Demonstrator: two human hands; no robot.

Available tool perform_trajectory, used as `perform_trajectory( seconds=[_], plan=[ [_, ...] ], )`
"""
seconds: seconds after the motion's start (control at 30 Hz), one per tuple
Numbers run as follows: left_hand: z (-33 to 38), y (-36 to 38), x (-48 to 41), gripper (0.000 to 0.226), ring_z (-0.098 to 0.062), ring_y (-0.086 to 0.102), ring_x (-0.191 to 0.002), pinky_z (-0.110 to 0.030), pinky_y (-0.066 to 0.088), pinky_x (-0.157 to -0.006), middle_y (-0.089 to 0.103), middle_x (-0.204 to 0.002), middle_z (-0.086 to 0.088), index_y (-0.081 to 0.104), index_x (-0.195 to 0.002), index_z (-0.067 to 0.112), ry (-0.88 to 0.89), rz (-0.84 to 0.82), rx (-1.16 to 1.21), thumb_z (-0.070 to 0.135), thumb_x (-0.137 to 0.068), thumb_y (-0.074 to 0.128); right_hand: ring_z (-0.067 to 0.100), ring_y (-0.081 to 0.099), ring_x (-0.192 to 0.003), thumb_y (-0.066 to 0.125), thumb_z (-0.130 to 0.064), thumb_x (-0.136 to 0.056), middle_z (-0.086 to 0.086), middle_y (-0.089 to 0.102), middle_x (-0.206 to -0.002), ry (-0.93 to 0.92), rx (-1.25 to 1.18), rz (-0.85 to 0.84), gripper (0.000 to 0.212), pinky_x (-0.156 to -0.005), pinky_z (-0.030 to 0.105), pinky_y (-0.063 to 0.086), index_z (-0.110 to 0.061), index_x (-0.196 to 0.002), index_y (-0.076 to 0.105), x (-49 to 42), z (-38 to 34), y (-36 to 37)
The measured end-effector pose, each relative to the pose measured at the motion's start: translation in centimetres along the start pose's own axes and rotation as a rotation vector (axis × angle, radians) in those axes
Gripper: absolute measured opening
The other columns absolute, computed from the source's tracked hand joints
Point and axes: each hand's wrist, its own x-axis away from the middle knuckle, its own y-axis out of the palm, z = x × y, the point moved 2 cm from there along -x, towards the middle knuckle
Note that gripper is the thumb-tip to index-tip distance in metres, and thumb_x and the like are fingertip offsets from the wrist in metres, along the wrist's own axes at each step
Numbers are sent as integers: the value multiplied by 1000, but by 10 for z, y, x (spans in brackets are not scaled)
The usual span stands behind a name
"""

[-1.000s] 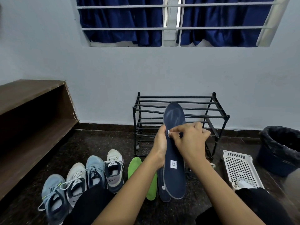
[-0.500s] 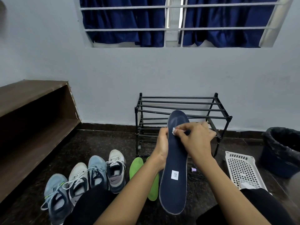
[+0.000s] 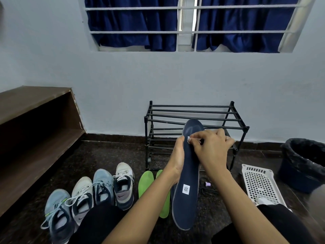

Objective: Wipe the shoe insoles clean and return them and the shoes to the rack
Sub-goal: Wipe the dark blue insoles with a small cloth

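Dark floor (image 3: 105,155) is holding four shoes (image 3: 103,187) at left, while the left hand (image 3: 176,161) is gripping the navy insole (image 3: 188,199) raised before the rack (image 3: 193,111) and the right hand (image 3: 211,150) is pinching a wipe (image 3: 189,139) onto it, probably needing firm heelward strokes.

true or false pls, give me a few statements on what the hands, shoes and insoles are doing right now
1. The left hand holds the dark blue insole off the floor. True.
2. The four shoes stand on the black rack. False: they stand in a row on the floor, to the left of the rack.
3. The right hand pinches a small white wipe against the insole's upper part. True.
4. The green insoles lie in the white basket. False: they lie on the floor between the shoes and the held insole; the basket sits further right.
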Motion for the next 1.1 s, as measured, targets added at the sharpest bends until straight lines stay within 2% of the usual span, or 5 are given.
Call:
perform_trajectory(
  seconds=[0.13,0.37,0.63,0.83,1.1],
  plan=[
    [1,-7,0,62,-14,68,-61,-21,51,-54,72,-69,-5,70,-94,13,-39,7,-67,52,-101,23,13,41,-99,69,-38,-81,-17,65,-86,32,-98,-89,4,-76,31,14,-36,-85,71,6,0,5],
    [-5,-14,-4,73,-21,71,-71,-28,54,-62,74,-82,-11,78,-84,15,-95,32,-8,64,-97,26,12,40,-98,68,-38,-82,-15,65,-87,-3,-54,-97,6,-78,32,16,-37,-86,71,10,-2,7],
    [-4,-8,-4,63,-15,70,-63,-21,53,-54,73,-74,-7,68,-100,11,-94,-6,0,57,-101,25,15,40,-99,68,-38,-82,-14,67,-84,58,-67,-44,7,-77,32,15,-34,-86,72,-7,4,2],
    [-3,-17,-7,69,-21,69,-81,-29,53,-68,75,-85,-10,72,-101,15,-98,49,-120,64,-98,24,10,39,-95,69,-39,-80,-16,64,-82,-12,-56,-96,5,-75,30,13,-38,-85,71,13,-1,9],
    [-12,-4,-5,58,-13,68,-62,-24,52,-55,72,-75,-5,66,-102,12,-65,-27,-18,53,-102,26,16,42,-100,68,-42,-81,-12,68,-84,109,-38,-7,9,-82,37,19,-35,-85,72,-10,12,1]
  ],
)
